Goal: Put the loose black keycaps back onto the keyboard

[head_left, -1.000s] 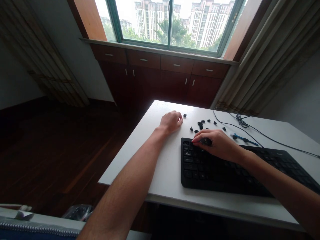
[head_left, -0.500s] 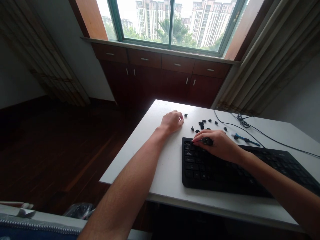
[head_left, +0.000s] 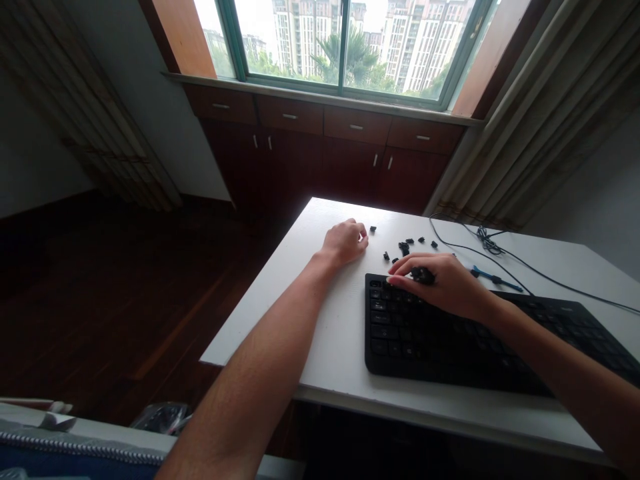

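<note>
A black keyboard (head_left: pixel 450 363) lies on the white table, with some keycaps off its upper left part. My right hand (head_left: pixel 447 280) is over that part, thumb and fingertips drawn together at the top row near the left corner. Dark small pieces (head_left: pixel 423 275) show in the gap between its thumb and fingers; whether they are held is unclear. My left hand (head_left: pixel 345 241) rests on the table beyond the keyboard's left end, fingers curled, their contents hidden. A single keycap (head_left: pixel 373 229) lies just right of it. Several loose black keycaps (head_left: pixel 404 249) are scattered behind the keyboard.
A blue-and-black slim tool (head_left: pixel 495 279) lies behind the keyboard. Its black cable (head_left: pixel 487 241) is bundled at the back right. The white table's (head_left: pixel 260 320) left edge drops to a dark floor. Wooden cabinets (head_left: pixel 300 153) stand under the window.
My right hand has shifted slightly right and lifted a little at the keyboard's top-left keys. My left hand stays in place.
</note>
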